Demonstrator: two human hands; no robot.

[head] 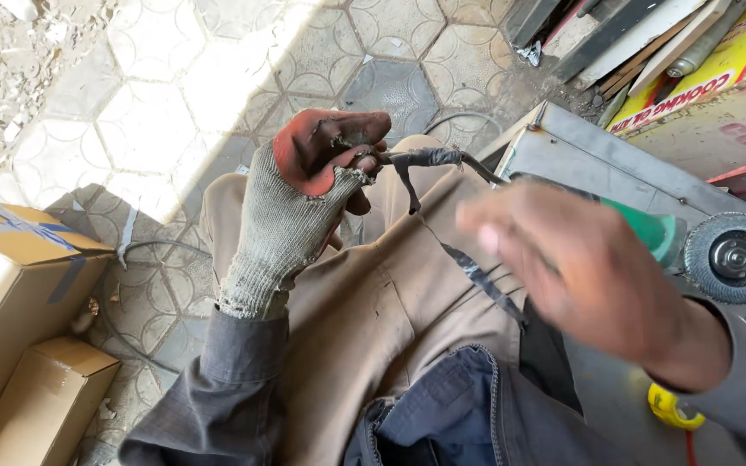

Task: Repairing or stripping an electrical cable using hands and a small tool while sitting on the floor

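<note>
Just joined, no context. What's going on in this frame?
A seated person is handling a taped cable. The gloved left hand pinches it at the taped section, with loose tape strips hanging down over the lap. The bare right hand is blurred in mid-motion, holding nothing that can be made out. Behind it an angle grinder with a flap disc lies on a grey metal sheet. Cardboard boxes stand on the tiled floor to the left.
</note>
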